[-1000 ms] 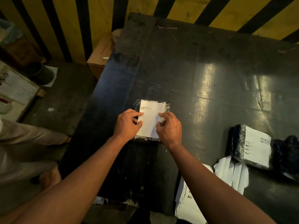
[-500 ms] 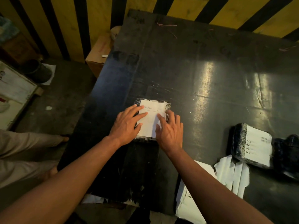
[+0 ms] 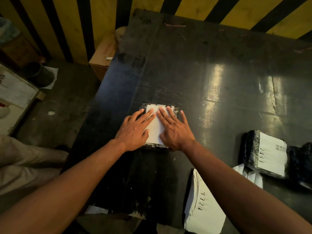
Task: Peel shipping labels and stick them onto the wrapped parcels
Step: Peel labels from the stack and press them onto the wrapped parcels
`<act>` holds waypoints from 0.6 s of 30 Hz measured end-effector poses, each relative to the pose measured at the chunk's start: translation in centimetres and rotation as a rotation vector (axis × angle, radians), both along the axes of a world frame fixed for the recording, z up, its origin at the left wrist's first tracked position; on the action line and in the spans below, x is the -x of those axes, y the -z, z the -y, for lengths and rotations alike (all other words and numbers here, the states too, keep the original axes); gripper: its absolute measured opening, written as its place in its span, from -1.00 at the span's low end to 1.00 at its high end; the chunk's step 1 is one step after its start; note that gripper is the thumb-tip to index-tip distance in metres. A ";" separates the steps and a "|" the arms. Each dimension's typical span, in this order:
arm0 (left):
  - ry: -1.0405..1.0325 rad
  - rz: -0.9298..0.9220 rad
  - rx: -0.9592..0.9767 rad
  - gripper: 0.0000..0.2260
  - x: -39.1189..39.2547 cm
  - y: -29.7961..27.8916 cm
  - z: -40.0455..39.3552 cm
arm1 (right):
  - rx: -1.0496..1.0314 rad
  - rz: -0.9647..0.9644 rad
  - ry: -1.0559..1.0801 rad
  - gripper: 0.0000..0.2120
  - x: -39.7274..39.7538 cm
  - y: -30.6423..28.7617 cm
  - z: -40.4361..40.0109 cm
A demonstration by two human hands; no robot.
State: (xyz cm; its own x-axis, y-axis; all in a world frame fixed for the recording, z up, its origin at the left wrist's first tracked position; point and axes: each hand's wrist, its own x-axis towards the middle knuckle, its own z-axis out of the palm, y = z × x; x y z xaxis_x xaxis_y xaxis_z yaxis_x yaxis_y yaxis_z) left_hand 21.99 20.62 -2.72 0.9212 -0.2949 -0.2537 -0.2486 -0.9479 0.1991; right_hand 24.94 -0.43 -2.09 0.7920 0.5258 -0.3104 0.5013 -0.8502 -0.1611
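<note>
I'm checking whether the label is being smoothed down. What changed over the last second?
Both hands went from curled fingertips to flat. The left hand and right hand now press the label onto the parcel, fingers reaching farther up. Parcel and labelled parcel stayed put.

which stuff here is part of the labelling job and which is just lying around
Part of the job:
- left hand and right hand, flat on the label
- parcel under it
- label stack
- labelled parcel

Lying about:
- cardboard box
- black bucket

both hands (image 3: 135, 130) cover much of the label (image 3: 156, 130); its print is unreadable.
</note>
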 end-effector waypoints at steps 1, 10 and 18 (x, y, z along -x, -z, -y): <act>0.004 -0.007 -0.016 -0.33 -0.5 -0.2 0.0 | 0.005 -0.007 -0.001 -0.24 -0.4 -0.2 -0.1; -0.090 -0.101 -0.073 -0.19 -0.5 -0.2 0.1 | -0.005 -0.044 0.222 -0.04 -0.1 0.6 1.9; -0.138 -0.134 0.011 -0.26 0.9 0.2 0.8 | -0.075 0.027 0.155 -0.27 2.0 1.0 1.7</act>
